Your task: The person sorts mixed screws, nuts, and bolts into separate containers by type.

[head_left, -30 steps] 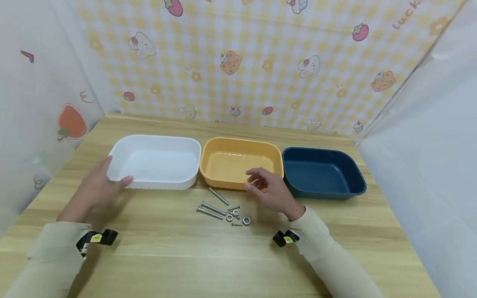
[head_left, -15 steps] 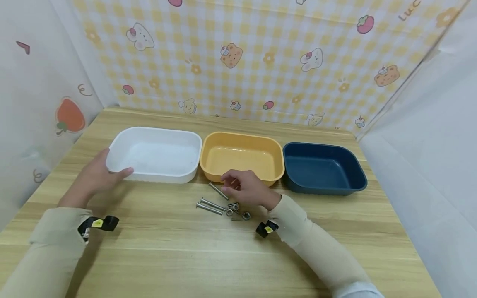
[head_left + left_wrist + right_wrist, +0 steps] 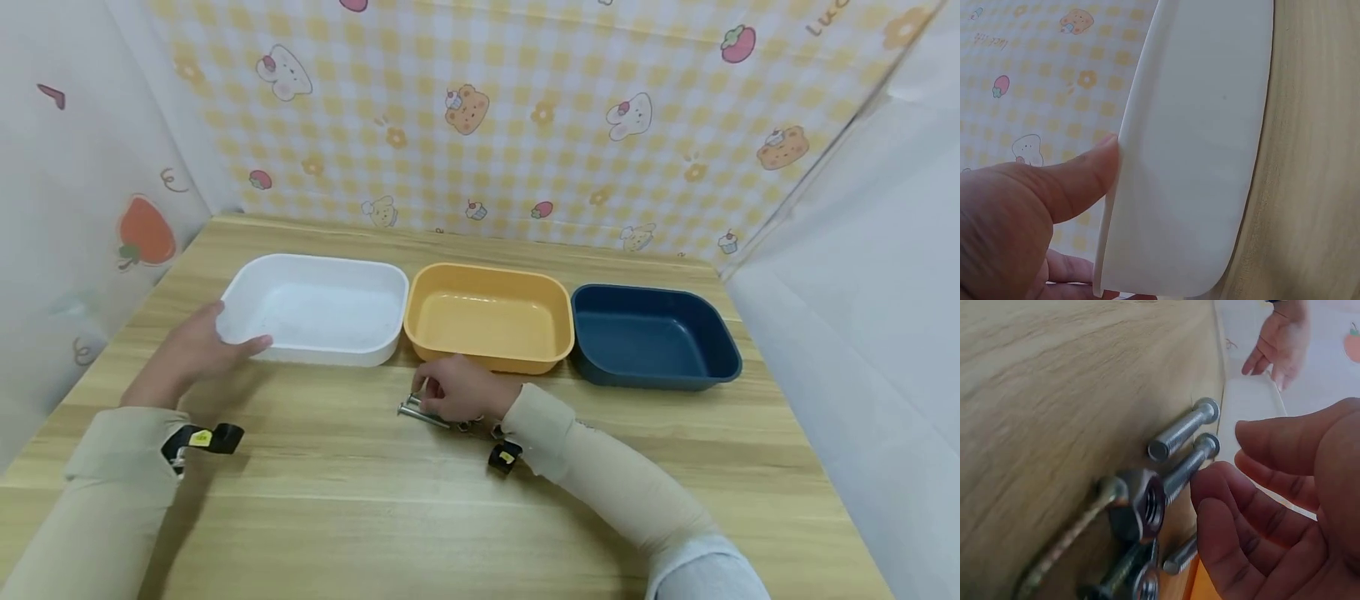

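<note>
My left hand (image 3: pixel 197 350) holds the left front corner of a white plastic bin (image 3: pixel 330 357). In the left wrist view its thumb presses on the bin's rim and other fingers show past the corner. My right hand (image 3: pixel 461 390) hovers over the metal hardware with bent fingers, a gap between thumb and fingertips. Beside those fingertips the right wrist view shows a bolt (image 3: pixel 1179 472) on the table, with another bolt (image 3: pixel 1185 428) parallel to it and a third bolt (image 3: pixel 1180 556) partly hidden. A hex nut (image 3: pixel 1138 506) and a small screw (image 3: pixel 1066 540) lie nearer, blurred.
A yellow bin (image 3: pixel 480 327) stands against the white one, behind my right hand. On its right is a dark blue bin (image 3: pixel 652 346). All stand on a wooden table (image 3: pixel 360 517), with a checked cloth (image 3: pixel 525 167) behind.
My right hand has moved left and down, from in front of the yellow bin to over the bolts, now covering much of the hardware. The left hand stays at the white bin's corner.
</note>
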Available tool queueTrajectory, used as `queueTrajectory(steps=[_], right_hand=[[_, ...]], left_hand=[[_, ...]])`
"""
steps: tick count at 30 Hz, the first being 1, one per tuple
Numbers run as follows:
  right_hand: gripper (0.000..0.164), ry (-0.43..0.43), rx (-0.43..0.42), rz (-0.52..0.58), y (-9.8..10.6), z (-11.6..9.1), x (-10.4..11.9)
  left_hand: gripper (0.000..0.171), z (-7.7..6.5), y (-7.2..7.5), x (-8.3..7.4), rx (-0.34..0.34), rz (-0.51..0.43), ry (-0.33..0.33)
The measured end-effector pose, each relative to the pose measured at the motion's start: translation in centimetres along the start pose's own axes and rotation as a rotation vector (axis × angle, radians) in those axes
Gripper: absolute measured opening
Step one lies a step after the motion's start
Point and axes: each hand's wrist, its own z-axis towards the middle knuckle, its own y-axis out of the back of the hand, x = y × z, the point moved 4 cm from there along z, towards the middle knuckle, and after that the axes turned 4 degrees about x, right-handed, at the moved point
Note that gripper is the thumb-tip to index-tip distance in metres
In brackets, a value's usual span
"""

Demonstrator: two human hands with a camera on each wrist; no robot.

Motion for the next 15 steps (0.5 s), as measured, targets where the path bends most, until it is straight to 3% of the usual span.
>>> queueTrajectory(steps=[7, 15], right_hand=[[0.015, -0.058, 0.088, -0.052, -0.6, 0.8, 0.3], [0.022, -0.103, 0.145, -0.059, -0.9, 1.3, 0.4]], left_hand=[[0.101, -0.3, -0.3, 0.1, 0.006, -0.025, 0.012], [0.106, -0.7, -0.3, -0.3, -0.018, 0.024, 0.041]])
